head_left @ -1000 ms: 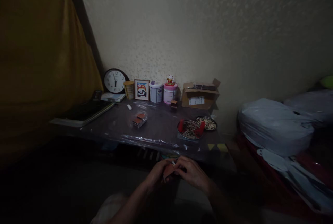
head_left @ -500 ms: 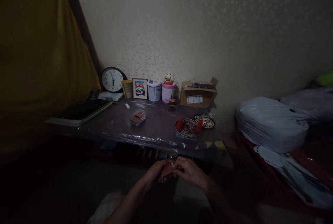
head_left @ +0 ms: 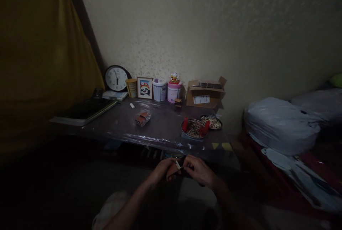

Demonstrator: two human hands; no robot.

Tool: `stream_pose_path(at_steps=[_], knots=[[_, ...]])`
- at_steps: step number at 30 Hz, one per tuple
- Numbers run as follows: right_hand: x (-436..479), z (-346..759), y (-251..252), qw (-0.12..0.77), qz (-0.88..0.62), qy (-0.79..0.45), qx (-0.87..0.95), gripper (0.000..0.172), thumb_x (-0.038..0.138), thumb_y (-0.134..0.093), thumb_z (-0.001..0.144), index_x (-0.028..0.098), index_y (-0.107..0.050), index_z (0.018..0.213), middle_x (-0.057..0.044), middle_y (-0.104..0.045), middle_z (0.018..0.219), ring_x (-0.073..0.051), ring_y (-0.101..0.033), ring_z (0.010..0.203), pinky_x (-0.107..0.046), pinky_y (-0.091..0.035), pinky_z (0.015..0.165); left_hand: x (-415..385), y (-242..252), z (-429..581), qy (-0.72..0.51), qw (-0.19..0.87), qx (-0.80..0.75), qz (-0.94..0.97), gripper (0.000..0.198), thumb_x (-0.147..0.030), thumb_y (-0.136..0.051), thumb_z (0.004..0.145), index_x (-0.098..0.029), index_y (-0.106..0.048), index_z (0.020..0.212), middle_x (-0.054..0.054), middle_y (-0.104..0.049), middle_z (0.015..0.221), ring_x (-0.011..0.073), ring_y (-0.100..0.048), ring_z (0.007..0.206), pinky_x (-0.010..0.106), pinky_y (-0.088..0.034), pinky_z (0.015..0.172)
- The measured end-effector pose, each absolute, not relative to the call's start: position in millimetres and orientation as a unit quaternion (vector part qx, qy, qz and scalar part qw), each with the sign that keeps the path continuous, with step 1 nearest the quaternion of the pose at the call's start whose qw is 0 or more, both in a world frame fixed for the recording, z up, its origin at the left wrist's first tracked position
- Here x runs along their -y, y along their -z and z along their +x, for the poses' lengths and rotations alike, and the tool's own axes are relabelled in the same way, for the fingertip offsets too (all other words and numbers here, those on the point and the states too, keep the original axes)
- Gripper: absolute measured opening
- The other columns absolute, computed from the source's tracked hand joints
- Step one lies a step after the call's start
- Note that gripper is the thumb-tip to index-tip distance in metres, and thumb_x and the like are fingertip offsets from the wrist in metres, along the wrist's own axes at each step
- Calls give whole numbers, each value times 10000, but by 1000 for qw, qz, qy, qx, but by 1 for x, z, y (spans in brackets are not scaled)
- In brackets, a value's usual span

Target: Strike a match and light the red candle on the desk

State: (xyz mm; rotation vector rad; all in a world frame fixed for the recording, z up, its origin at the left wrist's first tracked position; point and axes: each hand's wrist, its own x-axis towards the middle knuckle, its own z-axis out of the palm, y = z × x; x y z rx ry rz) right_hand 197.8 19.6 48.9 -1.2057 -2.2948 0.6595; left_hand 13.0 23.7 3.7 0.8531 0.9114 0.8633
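Observation:
My two hands meet low in the dark, just in front of the table's near edge. My left hand (head_left: 163, 170) is curled around a small reddish-orange thing (head_left: 172, 173), perhaps a matchbox. My right hand (head_left: 198, 170) is pinched closed beside it, and a small pale stick (head_left: 177, 165) shows between the two hands. On the table right above them stand two round metal plates (head_left: 194, 129) holding matchstick-like bits, with two red pieces on the nearer one.
A dark plastic-covered table (head_left: 160, 130) carries a clear bag of small boxes (head_left: 142, 118), a clock (head_left: 116, 78), a panda picture (head_left: 145, 88), tins (head_left: 159, 90), a cardboard box (head_left: 205, 94) and a book (head_left: 85, 110). A yellow curtain (head_left: 40, 62) hangs left; grey bundles (head_left: 280, 125) lie right.
Both hands have risen slightly towards the table edge, and the pale stick now shows more clearly between them. The view has shifted a little.

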Motion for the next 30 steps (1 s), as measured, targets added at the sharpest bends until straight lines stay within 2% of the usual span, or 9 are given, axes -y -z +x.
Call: stream_pose_path(at_steps=[4,9,15,21,24,28,30], knots=[[-24,200,-48,268,-442,-257,817,188,108,-499,795,223,-645,816,5,-591,805,-132,-584,749,-242,-454,695,-24,-9,12,-408,719,-402,393,392,-323,-492,723,-115,-642,1019,49,-710,632,98,-483,382,191,-300,368],[-22,195,-46,315,-459,-249,793,140,127,-522,789,208,-630,752,3,-571,772,-128,-577,709,-231,-459,650,-23,-14,12,-420,714,-389,402,405,-338,-478,743,-121,-632,1048,45,-706,674,96,-466,394,200,-312,379],[-19,189,-48,319,-455,-207,805,139,125,-520,800,207,-625,761,-5,-558,806,-137,-568,754,-248,-452,698,-26,-9,12,-439,708,-395,387,334,-240,-526,687,-126,-669,967,48,-708,689,134,-556,500,215,-362,450],[-19,185,-49,358,-473,-268,759,71,178,-534,791,199,-596,764,5,-593,747,-136,-578,698,-242,-452,655,-23,-14,9,-471,707,-375,370,346,-261,-528,713,-138,-648,1013,72,-710,886,126,-575,563,205,-366,451],[-20,182,-43,396,-473,-323,717,32,188,-548,767,188,-573,786,6,-600,731,-138,-583,699,-245,-461,666,-23,-15,8,-486,709,-361,361,351,-274,-544,700,-135,-646,1005,55,-699,808,111,-536,503,204,-344,424],[-20,176,-39,425,-451,-375,689,179,190,-548,765,191,-586,940,20,-586,724,-127,-576,694,-228,-458,659,-24,-15,9,-511,698,-354,355,299,-256,-552,676,-133,-652,930,13,-647,650,121,-535,510,207,-358,444],[-19,173,-39,431,-445,-379,688,186,195,-536,777,194,-598,953,23,-582,704,-123,-573,671,-222,-455,639,-24,-16,9,-524,689,-359,349,248,-257,-540,684,-146,-643,881,-2,-629,631,115,-524,501,204,-351,438]])
